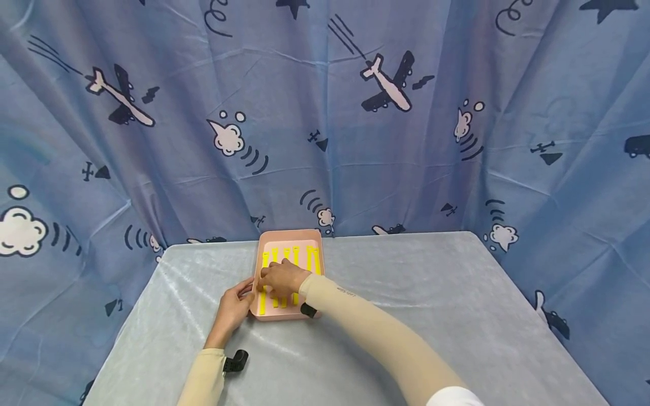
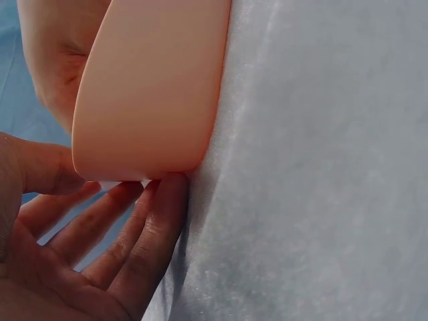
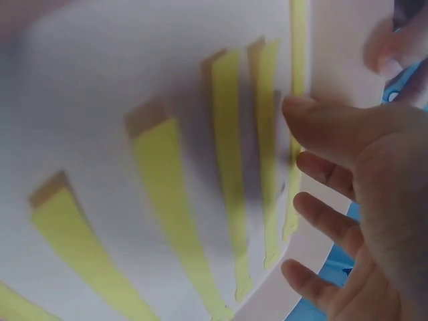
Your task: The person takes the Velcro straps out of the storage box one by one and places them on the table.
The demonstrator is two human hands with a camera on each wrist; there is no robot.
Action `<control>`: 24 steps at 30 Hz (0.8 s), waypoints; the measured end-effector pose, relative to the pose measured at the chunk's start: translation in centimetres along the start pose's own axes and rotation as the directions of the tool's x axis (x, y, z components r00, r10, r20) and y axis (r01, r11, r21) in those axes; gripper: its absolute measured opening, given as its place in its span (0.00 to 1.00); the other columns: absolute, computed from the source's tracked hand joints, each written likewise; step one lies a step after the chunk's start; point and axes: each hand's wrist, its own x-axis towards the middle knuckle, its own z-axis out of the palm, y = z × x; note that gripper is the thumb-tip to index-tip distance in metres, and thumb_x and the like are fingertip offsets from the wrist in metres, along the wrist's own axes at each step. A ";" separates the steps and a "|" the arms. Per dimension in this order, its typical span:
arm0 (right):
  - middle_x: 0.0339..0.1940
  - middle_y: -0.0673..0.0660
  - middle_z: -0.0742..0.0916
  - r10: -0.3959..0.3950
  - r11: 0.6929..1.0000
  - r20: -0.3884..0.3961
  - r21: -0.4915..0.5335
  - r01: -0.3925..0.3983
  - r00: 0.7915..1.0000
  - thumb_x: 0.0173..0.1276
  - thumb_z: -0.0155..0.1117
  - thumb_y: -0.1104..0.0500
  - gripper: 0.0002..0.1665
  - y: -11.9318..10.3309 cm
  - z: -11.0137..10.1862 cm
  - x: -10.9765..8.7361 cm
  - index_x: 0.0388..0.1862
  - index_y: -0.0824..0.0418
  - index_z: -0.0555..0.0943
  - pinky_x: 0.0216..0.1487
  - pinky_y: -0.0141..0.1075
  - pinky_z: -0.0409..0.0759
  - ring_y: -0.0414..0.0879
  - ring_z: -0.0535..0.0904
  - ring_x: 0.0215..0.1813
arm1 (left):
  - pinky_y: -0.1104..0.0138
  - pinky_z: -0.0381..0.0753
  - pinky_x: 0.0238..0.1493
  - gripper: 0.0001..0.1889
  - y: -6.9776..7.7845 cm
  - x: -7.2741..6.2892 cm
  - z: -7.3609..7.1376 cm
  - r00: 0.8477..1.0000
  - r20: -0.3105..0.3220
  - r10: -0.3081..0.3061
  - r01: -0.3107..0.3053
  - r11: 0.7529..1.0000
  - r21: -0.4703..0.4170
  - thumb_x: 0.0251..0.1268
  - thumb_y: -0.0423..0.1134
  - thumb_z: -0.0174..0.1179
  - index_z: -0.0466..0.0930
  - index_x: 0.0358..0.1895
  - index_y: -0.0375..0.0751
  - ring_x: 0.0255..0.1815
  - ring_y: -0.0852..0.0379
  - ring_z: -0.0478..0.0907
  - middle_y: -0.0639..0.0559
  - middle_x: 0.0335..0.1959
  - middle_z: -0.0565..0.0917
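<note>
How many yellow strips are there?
6. Side by side in the tray: four strips from left to middle, two strips at right. The right hand hides parts of some.

Before me, a blue curtain (image 1: pixel 304 113) printed with airplanes (image 1: pixel 388 87) and clouds (image 1: pixel 228 140) hangs in folds behind a grey cloth-covered table (image 1: pixel 406 276).

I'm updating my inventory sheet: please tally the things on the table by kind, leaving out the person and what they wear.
Yellow strips: 6
Pink tray: 1
Total: 7
</note>
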 end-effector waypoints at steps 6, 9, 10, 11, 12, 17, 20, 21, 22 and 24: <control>0.57 0.42 0.81 -0.020 0.994 -0.026 0.105 0.023 0.999 0.68 0.66 0.55 0.20 0.2 -0.5 0.2 0.56 0.37 0.82 0.65 0.46 0.73 0.41 0.73 0.60 | 0.68 0.78 0.27 0.25 0.1 -0.1 -0.2 1.000 -0.003 0.006 -0.006 1.000 0.012 0.69 0.31 0.53 0.71 0.69 0.40 0.43 0.52 0.81 0.34 0.62 0.78; 0.56 0.43 0.82 -0.032 0.988 -0.022 0.148 0.035 0.999 0.67 0.67 0.56 0.18 0.4 -0.5 0.4 0.53 0.38 0.83 0.64 0.46 0.72 0.41 0.73 0.58 | 0.68 0.78 0.27 0.25 0.1 -0.1 -0.2 1.000 -0.002 0.006 -0.006 1.000 0.018 0.70 0.31 0.52 0.71 0.69 0.39 0.44 0.52 0.81 0.34 0.62 0.78; 0.55 0.43 0.82 -0.033 0.987 -0.017 0.154 0.036 0.999 0.68 0.67 0.56 0.17 0.5 -0.4 0.5 0.53 0.38 0.83 0.64 0.45 0.72 0.41 0.73 0.58 | 0.68 0.78 0.27 0.25 0.1 -0.1 -0.2 1.000 -0.002 0.007 -0.007 1.000 0.018 0.69 0.30 0.52 0.71 0.69 0.39 0.44 0.51 0.81 0.33 0.62 0.78; 0.55 0.43 0.81 -0.032 0.987 -0.012 0.158 0.033 0.999 0.68 0.67 0.56 0.17 0.6 -0.3 0.6 0.53 0.38 0.83 0.64 0.45 0.72 0.41 0.73 0.57 | 0.68 0.78 0.27 0.25 0.0 -0.1 -0.2 1.000 -0.002 0.008 -0.008 1.000 0.018 0.69 0.30 0.52 0.71 0.69 0.39 0.45 0.51 0.81 0.33 0.62 0.78; 0.55 0.42 0.81 -0.029 0.986 -0.007 0.162 0.030 1.000 0.68 0.66 0.56 0.16 0.6 -0.2 0.7 0.52 0.38 0.83 0.64 0.45 0.72 0.41 0.73 0.57 | 0.68 0.78 0.27 0.25 0.0 -0.1 -0.2 1.000 -0.001 0.010 -0.010 1.000 0.016 0.69 0.30 0.52 0.71 0.69 0.39 0.45 0.52 0.81 0.34 0.62 0.78; 0.53 0.42 0.81 -0.032 0.988 -0.016 0.151 0.034 0.999 0.68 0.66 0.56 0.14 0.7 0.5 1.2 0.49 0.38 0.84 0.63 0.44 0.72 0.40 0.73 0.55 | 0.68 0.79 0.28 0.24 -0.4 -0.1 -0.2 1.000 -0.001 0.016 -0.016 1.000 0.010 0.69 0.31 0.53 0.72 0.69 0.40 0.47 0.50 0.82 0.35 0.62 0.78; 0.51 0.42 0.81 -0.044 0.992 -0.034 0.120 0.048 0.998 0.69 0.66 0.55 0.12 0.7 0.5 1.2 0.48 0.39 0.83 0.61 0.43 0.73 0.41 0.73 0.54 | 0.68 0.79 0.29 0.24 -0.5 -0.1 -0.2 1.000 -0.002 0.012 -0.012 1.000 0.013 0.69 0.32 0.53 0.72 0.69 0.40 0.48 0.50 0.81 0.35 0.63 0.78; 0.50 0.42 0.81 -0.048 0.992 -0.040 0.111 0.052 0.998 0.69 0.66 0.54 0.11 0.7 0.5 1.2 0.48 0.40 0.83 0.60 0.43 0.73 0.41 0.73 0.53 | 0.68 0.79 0.29 0.24 -0.5 0.0 -0.2 1.000 -0.003 0.013 -0.013 1.000 0.012 0.69 0.32 0.53 0.72 0.69 0.41 0.48 0.50 0.82 0.35 0.63 0.78; 0.50 0.43 0.81 -0.050 0.993 -0.046 0.100 0.055 0.998 0.69 0.66 0.54 0.11 0.7 0.5 1.2 0.48 0.40 0.83 0.59 0.42 0.74 0.41 0.73 0.53 | 0.68 0.80 0.29 0.24 -0.5 0.0 -0.2 1.000 -0.005 0.013 -0.013 1.000 0.011 0.69 0.32 0.53 0.72 0.69 0.41 0.47 0.51 0.82 0.35 0.62 0.78; 0.49 0.43 0.81 -0.051 0.995 -0.061 0.080 0.056 0.997 0.69 0.65 0.54 0.10 0.6 0.6 1.2 0.47 0.41 0.82 0.57 0.41 0.74 0.41 0.73 0.53 | 0.68 0.80 0.29 0.24 -0.5 0.0 -0.2 1.000 -0.006 0.014 -0.014 1.000 0.013 0.69 0.32 0.53 0.72 0.69 0.41 0.48 0.51 0.82 0.35 0.62 0.78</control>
